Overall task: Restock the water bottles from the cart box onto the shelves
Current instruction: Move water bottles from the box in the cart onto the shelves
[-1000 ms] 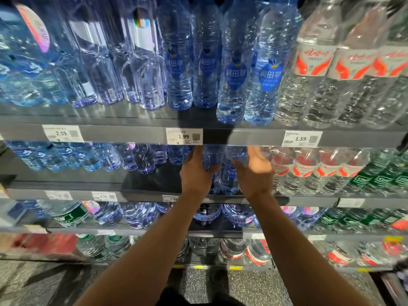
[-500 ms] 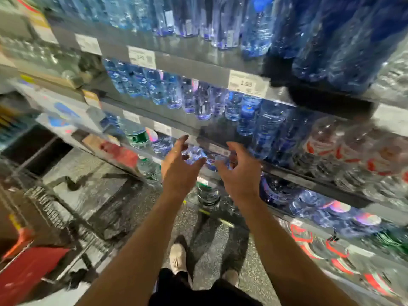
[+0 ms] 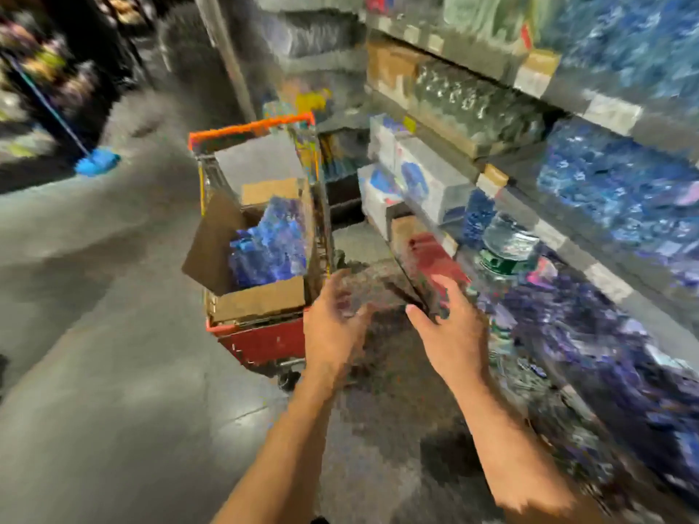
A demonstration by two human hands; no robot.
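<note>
Two hands, both empty. Left hand point(image 3: 333, 327): raised in front of the body, fingers loosely spread and slightly curled, holding nothing. Right hand point(image 3: 450, 334): same height, just beside the left, fingers likewise relaxed and apart, holding nothing.

Change noted: a second ago both hands were reaching into the second shelf among the blue-labelled bottles; now they are drawn back from the shelves point(image 3: 590, 111) and the view has swung left, toward the cart point(image 3: 257, 342). Heavy motion blur throughout.

Cart: red base, orange top rail, standing on the floor just ahead and left of the hands, close to the shelf end.

Box point(image 3: 261, 302): brown cardboard, flaps open, sitting in the cart basket.

Water bottles point(image 3: 270, 243): blue-wrapped stock visible inside the box; count cannot be told from the blur. More bottles line the shelves at right.

Also present: blue-headed mop point(image 3: 96, 162) on the floor at far left.

Assessment: one placement appears finished; the hands seem headed back to the box for the next bottles. Stock remains in the box, so restocking is not yet done.
</note>
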